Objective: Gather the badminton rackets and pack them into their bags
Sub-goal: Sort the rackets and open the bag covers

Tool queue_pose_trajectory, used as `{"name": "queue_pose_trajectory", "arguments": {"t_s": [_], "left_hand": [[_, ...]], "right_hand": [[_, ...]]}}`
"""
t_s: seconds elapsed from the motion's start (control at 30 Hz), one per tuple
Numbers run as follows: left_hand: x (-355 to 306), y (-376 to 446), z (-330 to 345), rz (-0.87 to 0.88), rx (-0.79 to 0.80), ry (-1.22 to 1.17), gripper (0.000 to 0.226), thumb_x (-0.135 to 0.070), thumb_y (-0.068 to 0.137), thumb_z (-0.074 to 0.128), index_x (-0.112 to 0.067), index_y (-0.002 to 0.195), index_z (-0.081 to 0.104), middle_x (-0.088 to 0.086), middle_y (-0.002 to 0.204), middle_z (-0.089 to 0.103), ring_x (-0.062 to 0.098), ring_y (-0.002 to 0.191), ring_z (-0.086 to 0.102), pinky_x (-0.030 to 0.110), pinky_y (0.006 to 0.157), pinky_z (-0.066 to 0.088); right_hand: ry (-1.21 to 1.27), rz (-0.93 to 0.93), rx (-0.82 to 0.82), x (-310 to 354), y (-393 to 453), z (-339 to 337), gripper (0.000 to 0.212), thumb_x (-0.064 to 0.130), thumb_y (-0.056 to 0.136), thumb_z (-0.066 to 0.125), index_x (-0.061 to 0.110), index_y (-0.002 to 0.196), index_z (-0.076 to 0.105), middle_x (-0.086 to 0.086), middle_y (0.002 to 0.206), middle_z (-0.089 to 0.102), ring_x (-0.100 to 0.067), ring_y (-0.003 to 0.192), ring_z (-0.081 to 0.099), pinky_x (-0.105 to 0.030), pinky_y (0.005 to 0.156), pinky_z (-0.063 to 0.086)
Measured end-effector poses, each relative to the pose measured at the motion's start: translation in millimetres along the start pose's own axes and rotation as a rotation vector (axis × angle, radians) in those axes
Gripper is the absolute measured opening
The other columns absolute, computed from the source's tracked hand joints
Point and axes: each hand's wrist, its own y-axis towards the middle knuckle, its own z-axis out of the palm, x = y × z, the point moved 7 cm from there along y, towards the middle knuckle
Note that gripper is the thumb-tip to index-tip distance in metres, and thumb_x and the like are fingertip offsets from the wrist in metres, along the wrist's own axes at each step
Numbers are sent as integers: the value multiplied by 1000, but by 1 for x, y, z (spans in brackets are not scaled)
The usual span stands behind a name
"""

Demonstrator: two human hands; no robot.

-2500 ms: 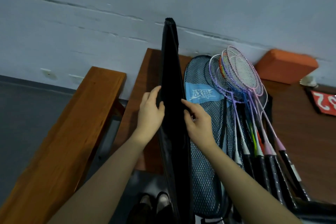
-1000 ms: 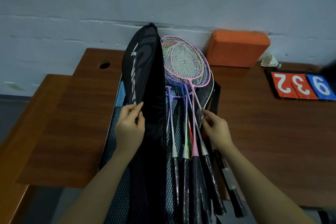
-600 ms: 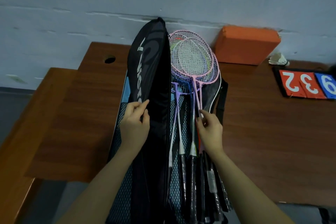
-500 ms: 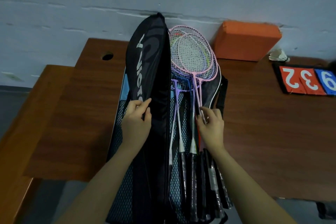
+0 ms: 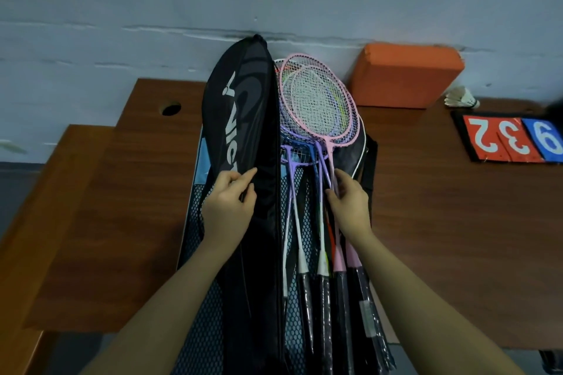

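A: Where do the rackets [image 5: 316, 106] lie?

B: Bunched in the open black racket bag [image 5: 243, 119] on the brown table [image 5: 457, 207], heads toward the wall, handles toward the viewer.

A: The hands?

B: The left hand [image 5: 227, 210] pinches the bag's raised flap between thumb and fingers. The right hand [image 5: 348, 204] curls its fingers round the pink and purple shafts.

A: Beyond them?

B: An orange block [image 5: 405, 76], a shuttlecock [image 5: 461, 97], a scoreboard [image 5: 515, 138].

Matt black fabric racket bag [image 5: 243, 119] w/ white print, blue open-weave mesh bag [image 5: 195, 253] under it, glossy pink/purple painted racket frames [image 5: 316, 103], shiny film-wrapped black grips [image 5: 341, 307], smooth reddish-brown wood-grain table [image 5: 457, 207], matt orange foam-looking block [image 5: 405, 76].
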Motion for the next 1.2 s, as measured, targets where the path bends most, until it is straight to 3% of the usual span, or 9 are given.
{"name": "queue_pose_trajectory", "arguments": {"t_s": [0.2, 0.3, 0.43, 0.53, 0.8, 0.93, 1.0, 1.1, 1.2], "left_hand": [[1, 6, -23, -34, -48, -58, 31, 0, 81, 65, -6, 111, 66, 5, 85, 61, 7, 70, 49, 2, 67, 36], [1, 7, -30, -75, -48, -117, 30, -2, 84, 63, -7, 114, 65, 0, 86, 59, 8, 71, 50, 5, 63, 38], [2, 7, -33, -165, -30, -174, 30, -7, 87, 61, -11, 117, 63, 0, 87, 60, 12, 68, 54, 13, 64, 42], [-1, 9, -33, -211, 0, -178, 30, -10, 88, 61, -14, 117, 63, -2, 90, 59, 12, 71, 55, 9, 66, 40], [-14, 15, -13, -251, 55, -212, 30, -12, 89, 58, -14, 119, 62, 2, 88, 57, 14, 74, 53, 22, 68, 40], [-23, 16, -1, -262, 48, -238, 31, -13, 90, 57, -12, 120, 61, 5, 86, 55, 13, 72, 50, 17, 66, 34], [-31, 17, 5, -263, 47, -251, 32, -12, 89, 57, -11, 121, 60, 6, 85, 53, 12, 69, 48, 13, 63, 30], [-40, 21, 16, -274, 65, -250, 33, -12, 90, 56, -11, 123, 59, 5, 87, 52, 13, 71, 48, 17, 66, 32], [-46, 20, 26, -266, 97, -252, 35, -14, 90, 55, -12, 125, 57, 1, 89, 49, 15, 75, 49, 25, 73, 39]], "right_hand": [[100, -35, -39, 5, -10, -15, 46, 11, 91, 56, 10, 137, 45, -9, 134, 54, -23, 120, 52, -41, 102, 43], [200, -6, -63, 10, -25, -24, 43, 13, 91, 57, 11, 134, 49, -6, 121, 60, -19, 104, 57, -38, 94, 48], [30, -182, -135, 28, -41, -37, 42, 6, 91, 55, 4, 132, 50, -2, 87, 54, -14, 76, 51, -29, 70, 42], [-47, -273, -161, 36, -54, -45, 41, 3, 90, 54, 3, 131, 51, -5, 88, 53, -17, 74, 53, -33, 65, 46], [-452, -391, -178, 28, -74, -59, 61, -14, 67, 65, -2, 126, 53, -17, 89, 59, -33, 57, 53, -30, 47, 39], [-551, -490, -231, 22, -96, -70, 43, 2, 78, 45, -2, 119, 57, -16, 83, 59, -30, 48, 47, -28, 45, 32], [-572, -510, -235, 18, -106, -73, 46, 3, 75, 43, 2, 120, 54, -14, 83, 60, -29, 48, 45, -27, 46, 30], [-528, -485, -187, 10, -113, -76, 55, -8, 70, 56, 4, 123, 54, -13, 89, 61, -31, 54, 51, -30, 47, 39], [-286, -376, -50, 5, -113, -76, 52, -1, 82, 60, 7, 132, 49, -9, 104, 57, -26, 79, 58, -35, 62, 50]]}}
